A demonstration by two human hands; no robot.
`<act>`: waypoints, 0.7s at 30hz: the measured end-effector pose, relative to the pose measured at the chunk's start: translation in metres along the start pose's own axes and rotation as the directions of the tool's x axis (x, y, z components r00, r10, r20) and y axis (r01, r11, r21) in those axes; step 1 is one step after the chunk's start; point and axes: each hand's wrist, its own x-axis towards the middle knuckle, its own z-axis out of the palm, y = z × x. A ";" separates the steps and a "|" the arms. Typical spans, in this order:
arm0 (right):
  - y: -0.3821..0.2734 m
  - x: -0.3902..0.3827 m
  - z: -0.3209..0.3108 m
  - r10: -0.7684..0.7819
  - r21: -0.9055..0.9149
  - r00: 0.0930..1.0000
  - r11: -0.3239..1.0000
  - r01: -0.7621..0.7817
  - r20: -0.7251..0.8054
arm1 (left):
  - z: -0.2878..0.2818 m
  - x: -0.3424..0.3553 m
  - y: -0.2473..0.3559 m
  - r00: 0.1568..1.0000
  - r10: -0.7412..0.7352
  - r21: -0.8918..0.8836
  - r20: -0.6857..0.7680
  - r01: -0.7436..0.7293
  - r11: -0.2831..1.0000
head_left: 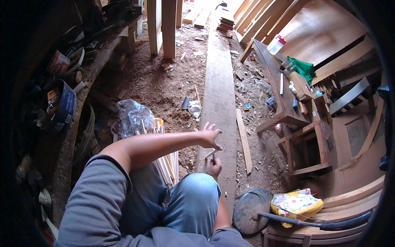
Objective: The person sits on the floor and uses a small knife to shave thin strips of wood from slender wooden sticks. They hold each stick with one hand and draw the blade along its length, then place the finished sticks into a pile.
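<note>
My left hand (209, 136) reaches across my knees and hovers over a long wooden plank (219, 86), its fingers spread and holding nothing. Just below it, closer to my knee, my right hand (214, 168) is closed, with a short pale strip (211, 153) standing out from its fingers. The strip looks bent or angled and is too small to name more exactly. My knee hides part of the right wrist and forearm. Beside my left leg lies a bundle of thin wooden strips (168, 166), partly covered by my left arm.
Clear plastic wrap (133, 117) lies left of the plank. A loose lath (244, 142) runs along its right side. Further right are a wooden bench (273, 78) with a bottle (276, 44) on it, a wooden frame (308, 150), a round dark disc (252, 210) and a yellow-white bag (297, 204). Shavings litter the floor.
</note>
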 end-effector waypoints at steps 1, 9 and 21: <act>0.005 0.001 0.002 0.111 -0.108 0.992 0.989 -0.104 0.059 | 0.001 0.001 -0.001 1.000 -0.004 0.011 -0.015 0.004 1.000; 0.014 0.010 0.002 -0.222 0.110 0.973 0.967 0.229 -0.070 | 0.008 0.017 -0.020 0.999 0.030 -0.008 -0.025 -0.030 1.000; 0.023 0.009 0.008 -0.144 -0.041 0.989 0.989 0.143 -0.016 | 0.001 0.014 -0.020 1.000 0.013 -0.047 -0.009 -0.013 0.999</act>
